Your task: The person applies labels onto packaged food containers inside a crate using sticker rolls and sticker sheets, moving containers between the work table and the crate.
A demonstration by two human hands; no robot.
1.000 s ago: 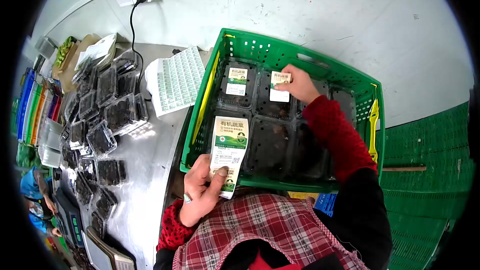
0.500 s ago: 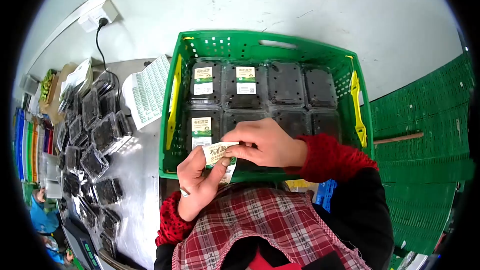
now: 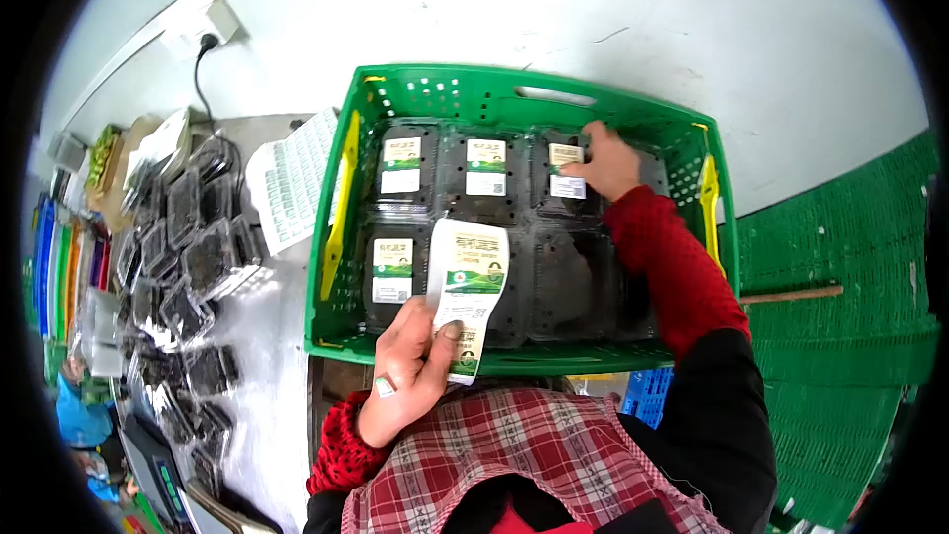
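My left hand (image 3: 407, 368) is closed on a strip of printed labels (image 3: 472, 262), white with green bands and Chinese text. The strip stands up in front of the near row of clear lidded plastic boxes (image 3: 573, 282), which look dark inside. My right hand (image 3: 605, 163) reaches to the back row, thumb and fingers apart, touching a label (image 3: 566, 173) on the third box's lid. Three other boxes carry labels, including a front-left label (image 3: 392, 270). All these boxes sit in a green crate (image 3: 633, 99). A small scrap of label sticks to my left hand's back.
Left of the crate, a metal table (image 3: 272, 356) bears a pile of clear plastic boxes (image 3: 208, 257) and printed label sheets (image 3: 295, 178). A black cable (image 3: 198, 84) runs from a wall socket. Green crates (image 3: 840, 366) stand at right.
My right hand has left the label strip and moved up and right to the back row. A label now lies on the third box there. The strip in my left hand now hangs unfolded.
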